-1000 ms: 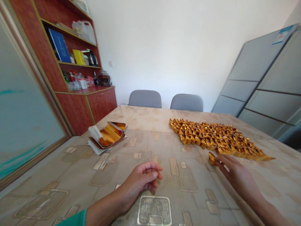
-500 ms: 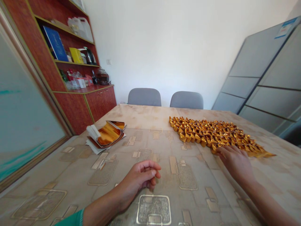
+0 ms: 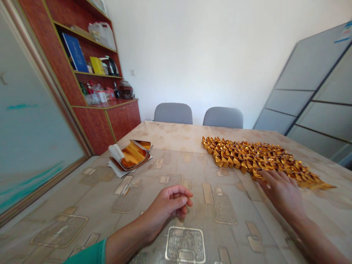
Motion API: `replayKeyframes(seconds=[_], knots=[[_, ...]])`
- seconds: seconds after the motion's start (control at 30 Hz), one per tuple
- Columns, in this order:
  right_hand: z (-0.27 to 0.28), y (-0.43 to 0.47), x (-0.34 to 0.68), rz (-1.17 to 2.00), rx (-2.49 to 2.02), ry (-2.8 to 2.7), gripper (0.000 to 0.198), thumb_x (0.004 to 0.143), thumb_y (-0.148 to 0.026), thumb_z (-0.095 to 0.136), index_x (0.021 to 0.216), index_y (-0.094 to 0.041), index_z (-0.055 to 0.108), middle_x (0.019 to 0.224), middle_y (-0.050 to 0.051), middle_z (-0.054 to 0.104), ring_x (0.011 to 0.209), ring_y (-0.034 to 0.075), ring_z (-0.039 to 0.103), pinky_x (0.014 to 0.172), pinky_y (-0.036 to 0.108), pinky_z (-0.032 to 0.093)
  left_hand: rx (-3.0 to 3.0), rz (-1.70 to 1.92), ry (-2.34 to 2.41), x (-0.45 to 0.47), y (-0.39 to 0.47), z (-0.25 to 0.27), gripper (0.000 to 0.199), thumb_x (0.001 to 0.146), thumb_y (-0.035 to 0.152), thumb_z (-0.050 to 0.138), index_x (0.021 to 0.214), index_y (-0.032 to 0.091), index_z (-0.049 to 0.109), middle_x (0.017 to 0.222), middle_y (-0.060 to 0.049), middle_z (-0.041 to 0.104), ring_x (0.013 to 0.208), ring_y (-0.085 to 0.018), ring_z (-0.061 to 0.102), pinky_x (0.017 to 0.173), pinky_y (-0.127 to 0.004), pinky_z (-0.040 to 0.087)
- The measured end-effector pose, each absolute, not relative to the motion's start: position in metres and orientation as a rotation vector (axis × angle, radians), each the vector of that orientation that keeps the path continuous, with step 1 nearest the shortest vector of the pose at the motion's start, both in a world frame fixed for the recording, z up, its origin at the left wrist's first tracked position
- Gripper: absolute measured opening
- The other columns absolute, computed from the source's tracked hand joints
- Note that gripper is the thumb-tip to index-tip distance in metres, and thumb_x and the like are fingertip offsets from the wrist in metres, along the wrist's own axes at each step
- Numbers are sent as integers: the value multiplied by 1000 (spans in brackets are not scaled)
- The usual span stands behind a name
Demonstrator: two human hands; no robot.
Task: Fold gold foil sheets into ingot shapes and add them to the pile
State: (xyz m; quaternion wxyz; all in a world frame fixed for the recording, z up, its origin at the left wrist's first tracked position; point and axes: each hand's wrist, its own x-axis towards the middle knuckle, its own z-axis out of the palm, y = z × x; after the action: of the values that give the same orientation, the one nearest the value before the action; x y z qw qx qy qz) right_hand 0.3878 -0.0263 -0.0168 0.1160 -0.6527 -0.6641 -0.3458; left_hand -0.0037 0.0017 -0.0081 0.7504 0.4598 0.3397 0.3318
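Rows of folded gold paper ingots [image 3: 247, 154] stand close together on the right side of the table. At their near edge, my right hand [image 3: 283, 192] reaches down with its fingers against one gold paper ingot [image 3: 257, 174]; the fingertips are partly hidden. My left hand [image 3: 174, 201] rests over the middle of the table. Its fingers are loosely bent, the thumb stands apart, and nothing is in it. To the far left of that hand lies a stack of gold foil paper sheets [image 3: 134, 156], curled up at the edges with white backing showing.
A patterned cover lies over the table [image 3: 154, 132]. Behind its far edge stand two grey chairs [image 3: 173, 113] [image 3: 223, 117]. A red-brown cabinet [image 3: 96, 124] with shelves is on the left, and a grey panelled cupboard [image 3: 297, 88] on the right.
The whole view has shifted slightly, so things appear further right. My right hand stays at the near edge of the ingots, its fingers a little more spread. The left hand keeps its pose.
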Motion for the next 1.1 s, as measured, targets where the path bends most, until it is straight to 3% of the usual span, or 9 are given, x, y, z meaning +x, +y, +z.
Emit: replayKeyframes(seconds=[0.1, 0.2, 0.27, 0.37, 0.47, 0.63, 0.8, 0.93, 1.1], knots=[[-17, -25, 373, -907, -1748, -1951, 32, 96, -35, 42, 93, -19, 70, 92, 13, 72, 85, 32, 61, 72, 41, 40, 1119, 810, 771, -4, 6, -3, 20, 79, 32, 68, 86, 13, 66, 79, -4, 66, 62, -12, 56, 60, -25, 44], [-11, -20, 339, -619, -1593, -1967, 28, 95, -36, 46, 89, -22, 69, 89, 11, 72, 82, 29, 63, 74, 40, 42, 1444, 951, 925, -17, 25, 5, 17, 82, 30, 60, 81, 15, 67, 79, -5, 68, 67, -15, 60, 64, -26, 46], [-2, -15, 306, -410, -1484, -1957, 23, 94, -34, 49, 89, -23, 68, 87, 9, 72, 81, 27, 64, 74, 39, 44, 1830, 1034, 1091, -35, 44, 11, 19, 87, 26, 53, 86, 16, 69, 86, -7, 71, 81, -20, 64, 75, -29, 48], [14, -9, 248, -129, -1359, -2006, 19, 93, -31, 53, 86, -24, 69, 84, 6, 72, 78, 24, 64, 73, 36, 45, 2488, 867, 1562, -70, 76, 15, 31, 90, 14, 46, 112, 19, 67, 117, -8, 70, 112, -22, 60, 100, -34, 42], [20, -3, 193, 102, -1219, -2107, 20, 94, -25, 51, 84, -23, 68, 81, 4, 71, 77, 22, 63, 73, 35, 45, 2536, 702, 1880, -97, 100, 11, 39, 89, 9, 45, 124, 16, 61, 138, -14, 58, 132, -28, 48, 113, -48, 26], [3, -4, 151, 399, -1102, -2211, 21, 91, -17, 48, 84, -21, 68, 81, 4, 71, 79, 21, 62, 75, 34, 44, 2504, 456, 2129, -100, 111, -3, 32, 91, 8, 46, 118, 8, 61, 128, -23, 62, 124, -31, 55, 108, -49, 31], [-8, -10, 156, 583, -1197, -2138, 22, 92, -18, 48, 83, -19, 69, 79, 4, 70, 77, 20, 62, 71, 30, 45, 2414, 229, 2221, -94, 110, -2, 24, 96, 10, 44, 107, 9, 65, 108, -16, 70, 106, -27, 64, 104, -52, 38], [-7, -11, 159, 623, -1220, -2116, 22, 91, -16, 49, 84, -19, 70, 80, 4, 71, 76, 19, 63, 70, 29, 46, 2308, 99, 2258, -95, 110, 1, 34, 94, 33, 59, 123, 15, 58, 122, -11, 61, 104, -24, 63, 88, -45, 54], [-8, -11, 161, 637, -1218, -2110, 21, 90, -15, 51, 87, -20, 71, 82, 3, 72, 77, 18, 64, 70, 28, 46, 2252, 35, 2279, -96, 110, 0, 36, 94, 34, 60, 125, 16, 57, 125, -11, 59, 105, -24, 62, 87, -45, 54]])
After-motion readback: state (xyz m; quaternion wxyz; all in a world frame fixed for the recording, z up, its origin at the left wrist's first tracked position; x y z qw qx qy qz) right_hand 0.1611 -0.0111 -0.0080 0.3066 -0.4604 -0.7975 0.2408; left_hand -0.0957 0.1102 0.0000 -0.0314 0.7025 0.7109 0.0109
